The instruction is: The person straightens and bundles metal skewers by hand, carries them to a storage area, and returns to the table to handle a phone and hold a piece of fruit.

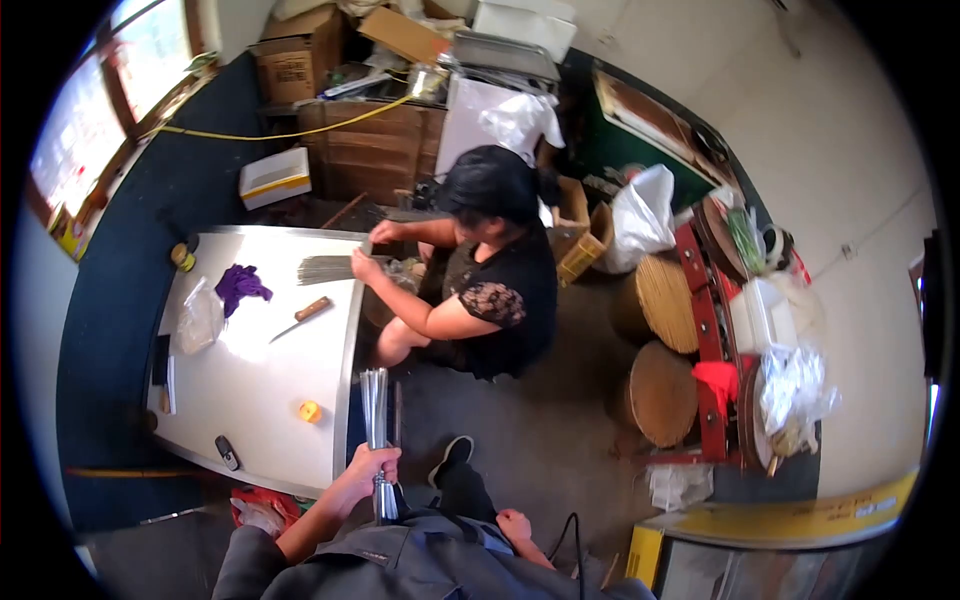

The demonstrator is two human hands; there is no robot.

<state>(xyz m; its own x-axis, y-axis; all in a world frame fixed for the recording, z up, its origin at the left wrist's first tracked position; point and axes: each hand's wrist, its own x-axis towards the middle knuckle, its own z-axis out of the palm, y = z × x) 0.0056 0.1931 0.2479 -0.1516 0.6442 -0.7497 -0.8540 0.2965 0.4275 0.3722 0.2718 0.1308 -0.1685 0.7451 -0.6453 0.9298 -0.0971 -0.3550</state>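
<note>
My left hand (374, 464) is closed around a bundle of thin metal strips (375, 405), held upright beside the table's near right corner. The strips fan out slightly at the top, and their lower ends show beneath my fist. Low at my right side, my right hand (515, 526) hangs near my leg with its fingers curled in, and nothing shows in it. Across the table corner a seated person holds a small pale piece in both hands (368, 250). Next to those hands, a pile of similar thin strips (328, 269) lies on the table.
On the white table (250, 390) lie a wooden-handled knife (302, 317), a purple cloth (241, 287), a plastic bag (200, 318), a yellow round item (310, 411) and a black phone (227, 453). Round stools (662, 394) and a red cabinet (705, 330) stand right. Boxes (297, 55) fill the back.
</note>
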